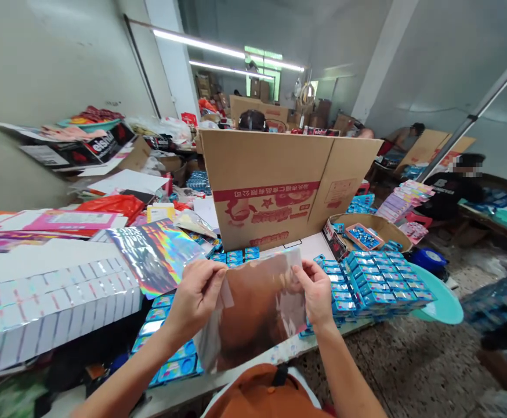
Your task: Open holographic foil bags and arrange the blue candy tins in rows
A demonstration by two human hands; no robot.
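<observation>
A clear plastic bag (257, 307) is stretched out in front of my body, over the near edge of the table. My left hand (199, 293) pinches its upper left corner between thumb and fingers. At the upper right corner, my right hand (317, 290) grips the film the same way. The bag looks flat, and my orange clothing shows through it. Small blue packs (175, 368) lie below my left forearm. Stacked blue packs (379, 281) stand just right of my right hand. A shiny rainbow-coloured sheet (153, 255) lies beyond my left hand.
A tall cardboard sheet (275, 180) stands upright behind the bag. To the left runs a long row of white boxes (57, 310). A turquoise basin (442, 302) sits at the right, near a cardboard box (395, 232) holding blue items. A person in black (453, 188) sits farther right.
</observation>
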